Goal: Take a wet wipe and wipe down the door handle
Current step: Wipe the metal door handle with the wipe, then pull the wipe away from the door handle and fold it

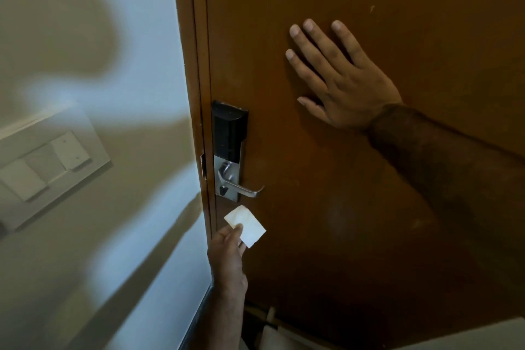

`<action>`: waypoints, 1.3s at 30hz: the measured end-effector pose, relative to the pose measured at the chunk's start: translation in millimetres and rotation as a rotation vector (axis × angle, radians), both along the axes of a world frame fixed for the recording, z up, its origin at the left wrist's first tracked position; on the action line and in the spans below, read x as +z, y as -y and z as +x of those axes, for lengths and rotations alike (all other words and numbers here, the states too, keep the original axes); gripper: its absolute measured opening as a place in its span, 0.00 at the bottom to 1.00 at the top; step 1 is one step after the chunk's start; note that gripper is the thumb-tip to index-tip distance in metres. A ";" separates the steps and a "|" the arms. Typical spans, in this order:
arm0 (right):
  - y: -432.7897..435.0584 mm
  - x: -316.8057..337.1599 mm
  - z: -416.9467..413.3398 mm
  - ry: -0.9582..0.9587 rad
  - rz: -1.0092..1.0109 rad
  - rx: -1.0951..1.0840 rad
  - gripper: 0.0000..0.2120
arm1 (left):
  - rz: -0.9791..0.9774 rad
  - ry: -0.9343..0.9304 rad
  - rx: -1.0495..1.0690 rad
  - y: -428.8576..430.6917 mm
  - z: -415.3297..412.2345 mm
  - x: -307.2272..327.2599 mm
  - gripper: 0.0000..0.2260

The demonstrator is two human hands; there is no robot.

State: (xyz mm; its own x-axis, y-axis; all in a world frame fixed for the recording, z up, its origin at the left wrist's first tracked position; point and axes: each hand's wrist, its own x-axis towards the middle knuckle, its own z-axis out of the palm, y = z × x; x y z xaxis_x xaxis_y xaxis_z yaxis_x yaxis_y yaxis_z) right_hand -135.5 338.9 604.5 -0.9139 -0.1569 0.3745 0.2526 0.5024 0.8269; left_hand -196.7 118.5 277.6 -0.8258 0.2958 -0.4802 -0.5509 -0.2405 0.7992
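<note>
A silver lever door handle (pixel 246 190) sticks out from a metal plate on the brown door (pixel 341 207), under a black electronic lock (pixel 229 131). Just below the handle, my left hand (pixel 227 250) pinches a small white folded wet wipe (pixel 247 226) between thumb and fingers; the wipe is a short gap away from the handle and not touching it. My right hand (pixel 338 77) lies flat on the door above and to the right of the lock, fingers spread, holding nothing.
The door frame (pixel 196 94) runs down the left of the door. A pale wall (pixel 99 236) on the left carries a white switch panel (pixel 48 167). Something white sits low at the bottom right (pixel 454 335).
</note>
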 end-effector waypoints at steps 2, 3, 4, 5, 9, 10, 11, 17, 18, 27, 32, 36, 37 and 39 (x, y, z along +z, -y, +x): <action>9.3 -9.7 -0.3 -0.043 -0.077 -0.053 0.37 | 0.040 -0.042 -0.078 11.8 1.9 5.4 0.07; 18.8 -20.6 0.6 -0.062 -0.134 -0.079 0.38 | 0.067 -0.057 -0.119 18.0 2.2 10.5 0.09; 31.5 -36.8 3.0 -0.063 -0.235 -0.100 0.38 | 0.089 -0.068 -0.163 23.8 2.8 15.6 0.11; 47.0 -57.2 6.6 -0.058 -0.401 -0.111 0.38 | 0.105 -0.078 -0.203 29.2 3.0 21.6 0.11; 125.2 -144.2 31.1 -0.199 -1.592 -0.317 0.41 | 0.152 -0.130 -0.345 41.5 -0.6 48.6 0.12; 142.0 -158.7 37.5 -0.273 -1.852 -0.355 0.40 | 0.164 -0.146 -0.375 46.0 -2.3 54.1 0.11; 153.0 -168.9 43.2 -0.333 -2.047 -0.378 0.35 | 0.173 -0.166 -0.403 48.3 -3.7 58.5 0.11; 182.8 -200.5 66.7 -0.596 -2.492 -0.332 0.09 | 0.075 -0.265 -0.558 64.4 -8.1 76.2 0.14; 185.2 -201.1 68.4 -0.633 -2.517 -0.324 0.09 | 0.067 -0.271 -0.573 65.9 -8.4 78.2 0.13; 185.1 -190.6 100.3 -0.613 -2.681 -0.144 0.16 | 0.043 -0.528 -0.796 86.3 -11.4 93.5 0.11; 183.8 -205.5 124.0 -0.620 -2.705 -0.151 0.17 | 0.019 -0.528 -0.903 90.4 -2.4 83.6 0.10; 186.4 -238.2 156.5 -0.679 -2.788 -0.200 0.10 | -0.066 -0.505 -0.933 87.2 27.8 58.7 0.09; 188.2 -253.0 170.0 -0.697 -2.791 -0.246 0.08 | -0.098 -0.497 -0.955 85.4 40.6 45.4 0.08; 191.5 -289.7 195.2 -0.705 -2.772 -0.368 0.15 | -0.164 -0.461 -1.002 84.1 64.3 16.7 0.09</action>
